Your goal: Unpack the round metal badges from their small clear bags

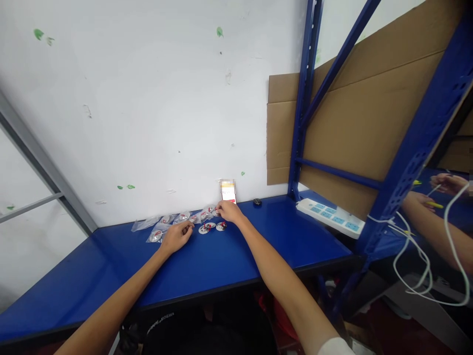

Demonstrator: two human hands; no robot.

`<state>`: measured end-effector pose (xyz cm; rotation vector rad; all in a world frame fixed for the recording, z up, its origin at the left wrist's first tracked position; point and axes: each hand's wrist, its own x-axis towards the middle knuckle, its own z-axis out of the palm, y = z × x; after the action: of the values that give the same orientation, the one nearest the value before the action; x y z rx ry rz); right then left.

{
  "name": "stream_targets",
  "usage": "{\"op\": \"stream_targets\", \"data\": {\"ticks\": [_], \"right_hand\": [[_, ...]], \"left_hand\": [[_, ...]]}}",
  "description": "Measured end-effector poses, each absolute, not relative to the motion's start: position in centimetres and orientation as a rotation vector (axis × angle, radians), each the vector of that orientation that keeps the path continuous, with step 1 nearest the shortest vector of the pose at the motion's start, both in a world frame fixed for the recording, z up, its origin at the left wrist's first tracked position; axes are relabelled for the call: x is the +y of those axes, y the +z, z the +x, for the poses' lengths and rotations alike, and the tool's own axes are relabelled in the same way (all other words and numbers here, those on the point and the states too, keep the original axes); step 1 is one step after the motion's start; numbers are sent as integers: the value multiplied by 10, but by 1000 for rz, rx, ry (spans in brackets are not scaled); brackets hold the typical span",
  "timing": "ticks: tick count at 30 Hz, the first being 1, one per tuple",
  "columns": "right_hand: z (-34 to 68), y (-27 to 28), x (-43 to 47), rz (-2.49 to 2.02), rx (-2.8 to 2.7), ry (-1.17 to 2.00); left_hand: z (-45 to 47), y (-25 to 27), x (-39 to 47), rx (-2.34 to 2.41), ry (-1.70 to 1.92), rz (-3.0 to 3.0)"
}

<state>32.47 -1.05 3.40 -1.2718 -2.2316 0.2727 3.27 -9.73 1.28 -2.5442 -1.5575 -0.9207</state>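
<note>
Near the back of the blue table, my left hand (178, 237) has its fingers bent together beside several small clear plastic bags (184, 216) with round white-and-red pieces inside. Whatever its fingertips pinch is too small to make out. Farther right and back, my right hand (229, 212) closes its fingers on the edge of another clear bag (211, 209). Loose round white discs with red and dark parts (204, 229) lie between the hands. One more disc (220, 226) rests just below my right hand. A phone (228, 191) with a lit screen leans on the wall behind it.
A small black object (257, 201) sits at the table's back. White power strip (328, 217) lies at right, beside the blue rack post (402, 143) and cardboard (369, 113). White cables (421, 261) hang there. Another person's hands (424, 202) work beyond the rack.
</note>
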Motion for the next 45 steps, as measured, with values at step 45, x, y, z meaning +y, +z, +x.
{"op": "stream_targets", "data": {"ticks": [45], "right_hand": [[340,49,-19,-1187,-2303,410]], "left_hand": [[34,16,-99,-1566,-891,-2510]]}}
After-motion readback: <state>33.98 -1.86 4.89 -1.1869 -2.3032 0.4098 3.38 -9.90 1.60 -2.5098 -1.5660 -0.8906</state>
